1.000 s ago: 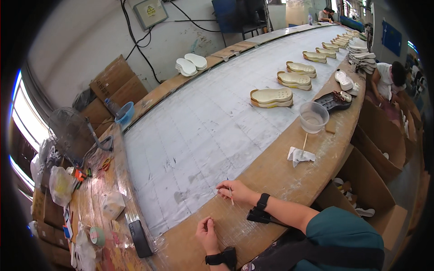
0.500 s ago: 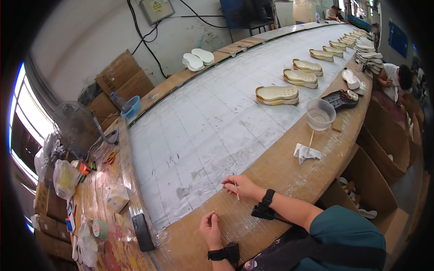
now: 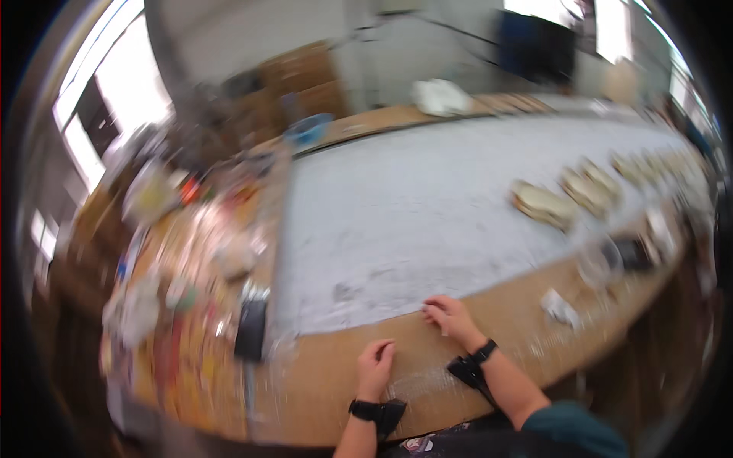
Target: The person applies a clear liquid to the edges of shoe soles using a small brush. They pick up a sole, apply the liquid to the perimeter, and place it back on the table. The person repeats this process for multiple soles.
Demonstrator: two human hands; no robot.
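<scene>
Both hands are over the brown cardboard edge (image 3: 427, 355) of the long table. My right hand (image 3: 452, 317) is closed in a pinch near the border of the white sheet (image 3: 382, 237). The thin stick seen in it a moment earlier is nearly lost in blur. My left hand (image 3: 375, 368) is curled, thumb against the fingers, nearer to me. What it holds, if anything, is hidden. Each wrist wears a black strap. Pale shoe soles with tan edges (image 3: 544, 204) stand in a row on the sheet at the right.
Right of my hands lie a crumpled white tissue (image 3: 560, 308) and a clear plastic tub (image 3: 600, 262). A black phone-like slab (image 3: 250, 330) lies on the cluttered left side table (image 3: 195, 347). A blue basin (image 3: 308, 131) and white soles (image 3: 441, 98) sit along the far edge.
My view has swung left and upward, blurring the scene, so the table contents appear further right and lower. Both hands keep nearly the same pose over the cardboard.
</scene>
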